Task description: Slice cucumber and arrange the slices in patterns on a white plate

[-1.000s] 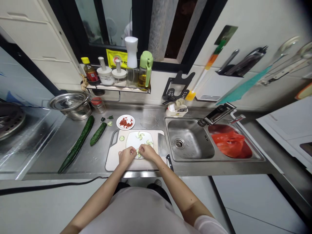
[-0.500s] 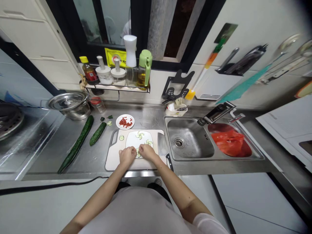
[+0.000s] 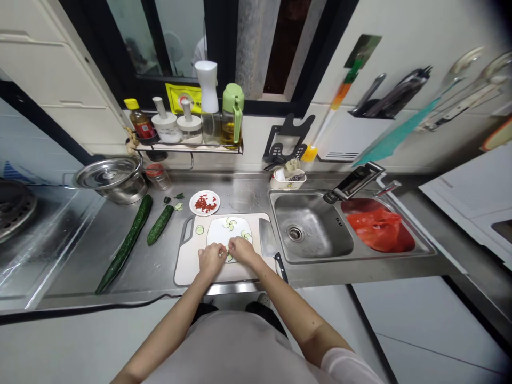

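A white square plate [image 3: 218, 231] lies on the pale cutting board [image 3: 188, 266]. Thin cucumber slices form small fans on it, one at the back [image 3: 229, 223] and another at the right [image 3: 246, 235]. Over the plate's front edge, my left hand [image 3: 212, 258] is closed in a pinch, a pale green cucumber slice showing at its fingertips. Close beside it, my right hand [image 3: 241, 249] also pinches; whatever it holds is hidden. More cucumber slices [image 3: 229, 258] show just below the fingertips. A single slice [image 3: 199, 230] rests on the board, left of the plate.
A knife [image 3: 281, 266] lies along the board's right side, beside the sink [image 3: 316, 255]. Behind the board stands a small plate [image 3: 216, 198] of red pieces. A long cucumber [image 3: 124, 248] and a shorter cut one [image 3: 160, 225] lie on the left, before a lidded steel pot [image 3: 124, 189].
Both hands stay at the plate's front edge with only small finger movements. The whole view has shifted slightly.
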Demonstrator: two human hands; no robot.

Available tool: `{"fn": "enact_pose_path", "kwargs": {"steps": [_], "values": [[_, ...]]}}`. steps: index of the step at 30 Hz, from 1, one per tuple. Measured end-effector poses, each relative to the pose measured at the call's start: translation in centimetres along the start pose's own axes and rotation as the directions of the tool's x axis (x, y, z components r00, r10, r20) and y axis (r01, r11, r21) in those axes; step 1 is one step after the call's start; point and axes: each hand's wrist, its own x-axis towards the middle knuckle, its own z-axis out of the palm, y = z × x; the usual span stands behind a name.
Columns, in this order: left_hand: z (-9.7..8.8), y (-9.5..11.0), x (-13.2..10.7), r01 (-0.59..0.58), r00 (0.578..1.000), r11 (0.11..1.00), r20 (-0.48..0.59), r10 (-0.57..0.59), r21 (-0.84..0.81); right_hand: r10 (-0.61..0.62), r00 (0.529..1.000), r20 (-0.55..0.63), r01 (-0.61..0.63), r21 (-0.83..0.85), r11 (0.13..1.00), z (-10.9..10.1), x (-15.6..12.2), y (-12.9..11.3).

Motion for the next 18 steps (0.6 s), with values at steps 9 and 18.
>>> {"fn": "enact_pose_path", "kwargs": {"steps": [9,18], "values": [[-0.18,0.06,0.22,0.015,1.000,1.000,0.017,-0.015,-0.013,0.003,1.000,0.002,-0.003,-0.026,1.000,-0.22,-0.18,-0.20],[-0.69,0.61,0.33,0.049,0.998,0.999,0.044,-0.049,-0.002,-0.008,1.000,-0.004,0.008,-0.048,0.999,-0.12,-0.65,-0.20]]}}
